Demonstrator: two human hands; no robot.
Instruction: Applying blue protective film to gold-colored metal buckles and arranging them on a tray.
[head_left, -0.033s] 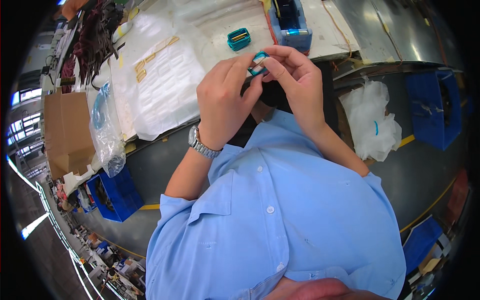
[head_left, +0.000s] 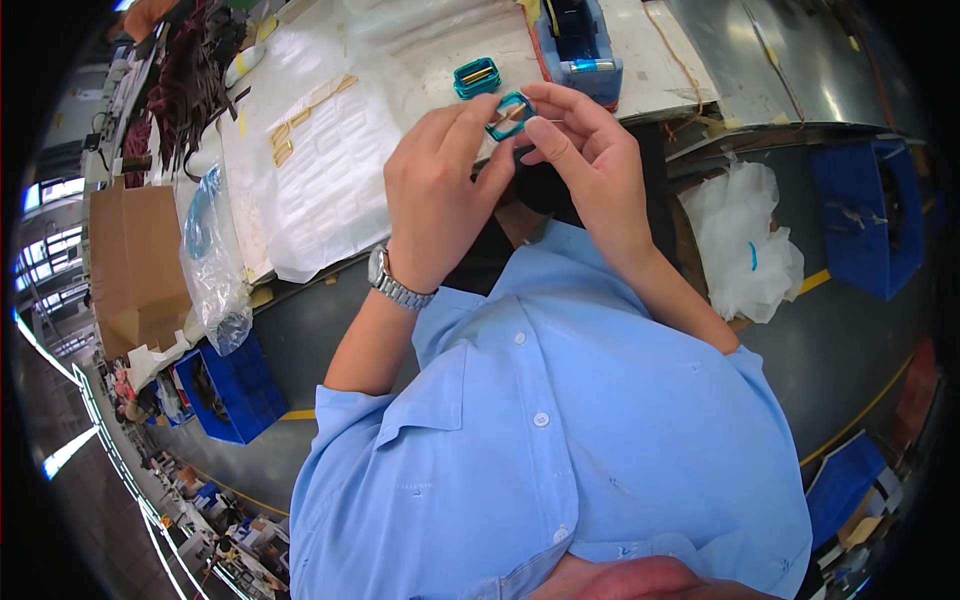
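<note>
Between the fingertips of both hands is a small teal-edged rectangular frame, like a buckle [head_left: 526,104], with a pale bar across its middle. My left hand [head_left: 440,165], with a metal watch on its wrist, pinches the buckle's left side. At its right side, my right hand [head_left: 595,160] has a curled index finger and thumb against the edge. Just beyond my hands, a short stack of similar teal buckles [head_left: 477,77] with a gold bar inside sits on the table. Several gold frames [head_left: 283,140] lie in a line on a white plastic sheet [head_left: 335,190] to the left.
A blue tape dispenser [head_left: 597,75] stands beyond my right hand. Dark red strips [head_left: 180,90] hang at the far left, above a cardboard box [head_left: 138,265] and a clear plastic bag [head_left: 215,280]. Blue bins [head_left: 235,390] and a white bag [head_left: 745,240] flank me.
Both hands have shifted slightly left and the buckle has tilted, so its opening shows more. My right fingers have loosened a little around it.
</note>
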